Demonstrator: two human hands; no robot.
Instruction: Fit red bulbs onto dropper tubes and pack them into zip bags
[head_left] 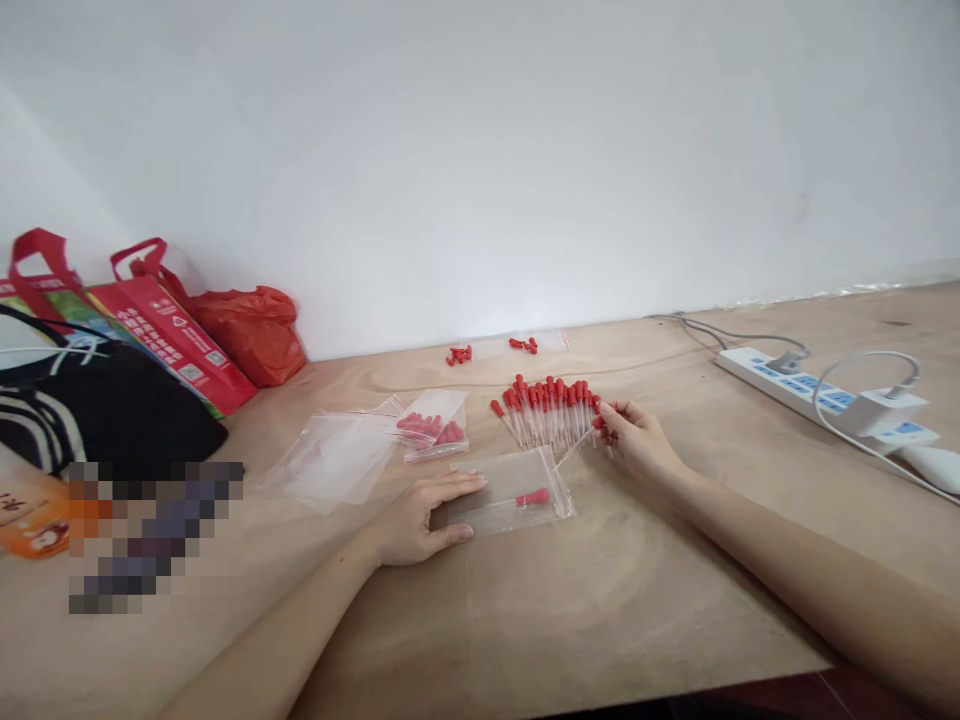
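Observation:
My right hand (634, 438) pinches a glass dropper (574, 448) by its red rubber bulb, and its clear tube slants down toward a bag's mouth. That clear zip bag (499, 510) lies flat with one red-bulbed dropper (532, 497) inside. My left hand (431, 515) rests on the bag's left end, fingers stretched out and thumb apart. Just beyond the bag, a row of several droppers (551, 395) lies with red bulbs pointing away from me. To the left lie a filled zip bag (435, 428) with red bulbs inside and a few flat clear bags (337, 455).
Near the wall lie small red bulbs (459, 355) and another bag (551, 342) with red pieces. A white power strip (780, 385) with plugs and cables stands at right. Red shopping bags (169, 330) and a black cloth item (112, 400) fill the left.

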